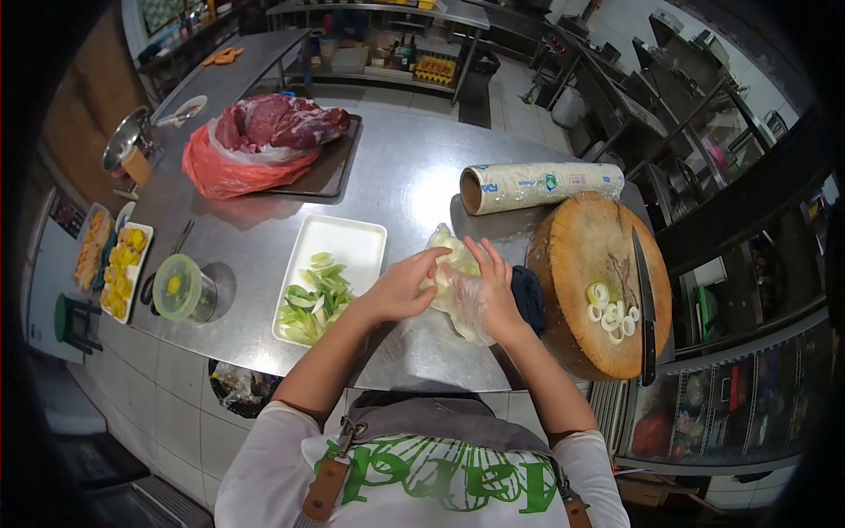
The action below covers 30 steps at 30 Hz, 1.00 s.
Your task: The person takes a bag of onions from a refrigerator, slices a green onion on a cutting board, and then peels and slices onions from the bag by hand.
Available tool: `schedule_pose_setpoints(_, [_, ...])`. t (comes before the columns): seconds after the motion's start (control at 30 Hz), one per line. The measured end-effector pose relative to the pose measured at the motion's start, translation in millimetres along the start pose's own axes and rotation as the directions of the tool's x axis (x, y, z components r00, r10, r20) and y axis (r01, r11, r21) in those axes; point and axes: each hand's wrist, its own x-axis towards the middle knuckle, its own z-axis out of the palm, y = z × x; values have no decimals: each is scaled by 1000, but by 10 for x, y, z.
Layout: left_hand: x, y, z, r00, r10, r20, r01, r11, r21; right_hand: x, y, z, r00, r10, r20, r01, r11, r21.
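Observation:
Between my hands, near the table's front edge, lies a crinkled clear plastic bag (461, 319) with something pale yellow-white in it; I cannot make out what. My left hand (403, 287) grips the bag's left side with curled fingers. On the other side my right hand (495, 295) holds the plastic, which stretches across its thumb and palm. A white tray (339, 233) of sliced green leek or scallion pieces (315, 304) sits just left of my left hand. Right of my right hand, a dark cloth (527, 297) is tucked against a round wooden chopping board (568, 255).
White sliced rings (611, 319) and a long knife (647, 299) lie on the board. Behind it is a large film roll (541, 187). Raw meat (273, 128) in a red bag rests on a dark tray (345, 163). At left stand a green-lidded container (180, 286) and a yellow-filled tray (132, 297).

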Motion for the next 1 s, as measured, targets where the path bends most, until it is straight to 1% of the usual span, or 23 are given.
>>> schedule_pose_setpoints(0.07, [3, 3, 12, 1000, 0, -23, 0, 1000, -11, 78, -29, -69, 987, -157, 27, 159, 977, -141])
schedule_pose_setpoints(0.1, [0, -6, 19, 1000, 2, -20, -2, 1000, -14, 55, -30, -68, 988, -154, 27, 156, 977, -143])
schedule_pose_setpoints(0.17, [-3, -25, 8, 999, 34, -29, -33, 999, 24, -1, -30, -39, 999, -51, 10, 50, 996, 78])
schedule_pose_setpoints(0.2, [2, -25, -1, 999, 34, -33, -33, 999, 25, -53, -17, -15, 998, -54, 10, 53, 996, 78])
schedule_pose_setpoints(0.27, [8, -7, -24, 1000, -12, 16, 11, 1000, 24, -166, 17, 6, 990, 37, -137, -29, 998, 62])
schedule_pose_setpoints(0.37, [4, -22, -25, 1000, 2, 6, -2, 999, 42, -241, 19, -143, 989, 8, -145, -6, 1000, 20])
schedule_pose_setpoints(0.4, [3, -28, -23, 1000, 2, 7, -2, 999, 39, -284, -32, -233, 973, 28, -229, -14, 998, 61])
schedule_pose_setpoints(0.43, [2, -35, -25, 1000, 7, 4, -7, 999, 41, -340, -16, -253, 973, 28, -228, -15, 998, 59])
schedule_pose_setpoints(0.5, [3, -44, -19, 1000, 14, -2, -14, 999, 39, -511, 46, -333, 955, 189, -229, -128, 958, 256])
schedule_pose_setpoints(0.53, [2, -44, -8, 998, 51, -39, -49, 997, 53, -637, 58, -401, 963, 205, -176, -172, 968, 185])
schedule_pose_setpoints(0.57, [5, -40, 2, 993, 89, -73, -84, 994, 69, -701, 26, -447, 962, 208, -177, -176, 968, 181])
schedule_pose_setpoints(0.6, [0, -18, 4, 993, 93, -68, -89, 994, 64, -752, -23, -515, 940, 287, -186, -240, 940, 241])
schedule_pose_setpoints(0.63, [-9, 39, -9, 993, 69, -95, -63, 996, 61, -808, -77, -593, 910, 367, -192, -302, 905, 300])
schedule_pose_setpoints(0.67, [-9, 94, -13, 992, 47, -119, -40, 998, 57, -864, -135, -684, 874, 465, -138, -420, 868, 266])
schedule_pose_setpoints(0.7, [-11, 142, -4, 993, 57, -107, -51, 997, 53, -935, -149, -724, 868, 474, -148, -428, 865, 263])
schedule_pose_setpoints(0.77, [-40, 218, 45, 993, -43, -108, 17, 972, -233, -1011, -228, -802, 828, 514, -225, -474, 855, 209])
schedule_pose_setpoints(0.8, [-50, 224, 93, 995, -34, -94, 11, 972, -236, -1039, -304, -889, 807, 542, -234, -501, 838, 215])
schedule_pose_setpoints(0.83, [-59, 219, 145, 999, 29, 21, -18, 918, -396, -1069, -331, -979, 799, 550, -244, -509, 834, 213])
schedule_pose_setpoints(0.87, [-73, 227, 193, 987, 108, 123, -23, 837, -547, -1117, -321, -1080, 783, 603, -153, -555, 788, 268])
schedule_pose_setpoints(0.9, [-94, 255, 253, 985, 116, 131, -25, 834, -551, -1147, -337, -1159, 761, 646, -57, -600, 735, 316])
schedule_pose_setpoints(0.93, [-114, 307, 327, 938, 143, 316, 67, 820, -568, -1145, -389, -1221, 755, 656, -17, -601, 701, 384])
schedule_pose_setpoints(0.97, [-142, 362, 398, 856, 171, 487, 161, 808, -566, -1134, -433, -1246, 749, 662, -22, -606, 698, 382])
schedule_pose_setpoints(1.0, [-179, 424, 463, 852, 176, 493, 162, 807, -568, -1109, -482, -1245, 782, 621, 60, -576, 683, 449])
